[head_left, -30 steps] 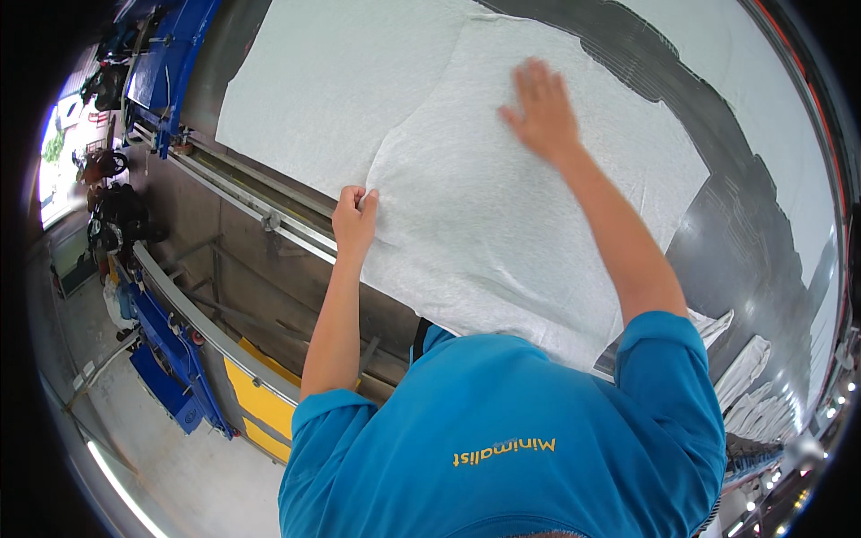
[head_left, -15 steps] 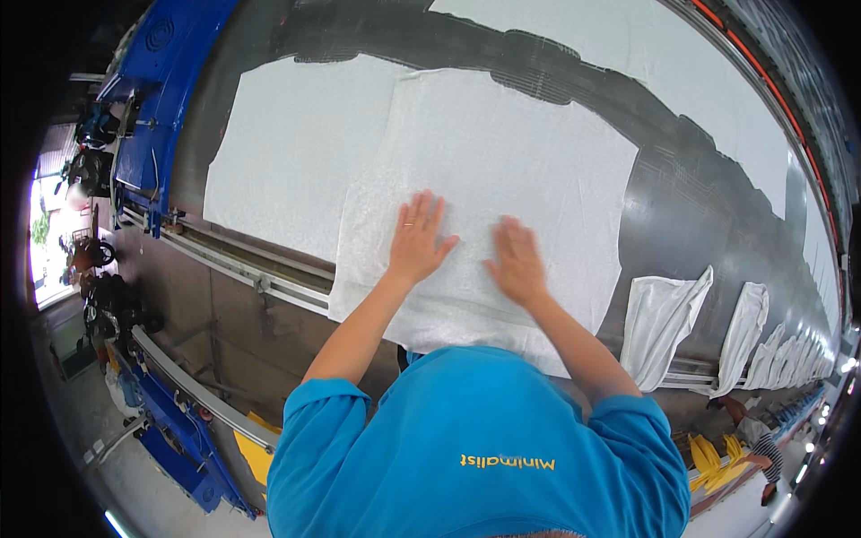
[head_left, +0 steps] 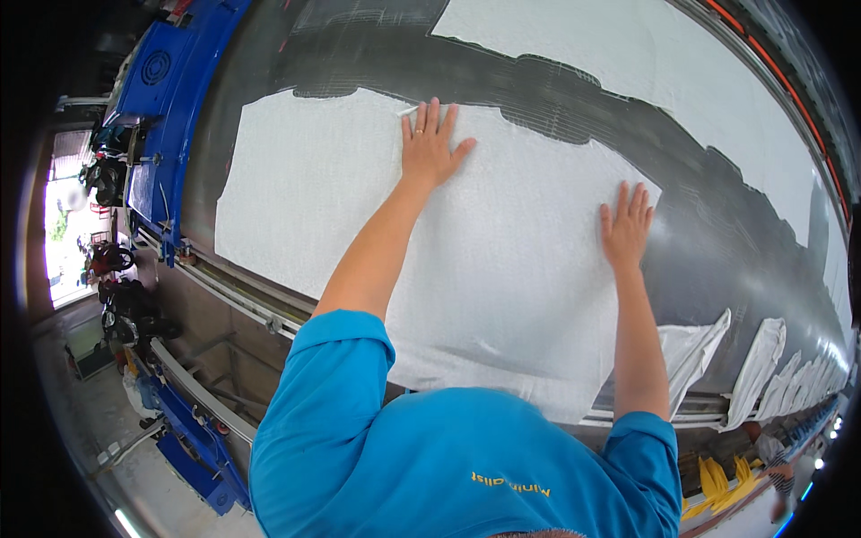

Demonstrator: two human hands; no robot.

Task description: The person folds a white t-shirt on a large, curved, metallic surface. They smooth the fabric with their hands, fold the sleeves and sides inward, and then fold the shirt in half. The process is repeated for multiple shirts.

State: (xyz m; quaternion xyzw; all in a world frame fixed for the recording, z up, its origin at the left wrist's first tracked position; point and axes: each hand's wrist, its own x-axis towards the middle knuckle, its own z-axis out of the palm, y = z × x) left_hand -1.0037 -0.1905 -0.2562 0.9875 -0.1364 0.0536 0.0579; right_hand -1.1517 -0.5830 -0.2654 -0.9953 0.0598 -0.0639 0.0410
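with the left hand (head_left: 430, 148) and right hand (head_left: 626, 229) both pressed flat, fingers spread and grasping nothing, on the white towel (head_left: 502, 269) at mid-frame, uneven pushing could wrinkle it or skew it across the dark belt (head_left: 717, 224).
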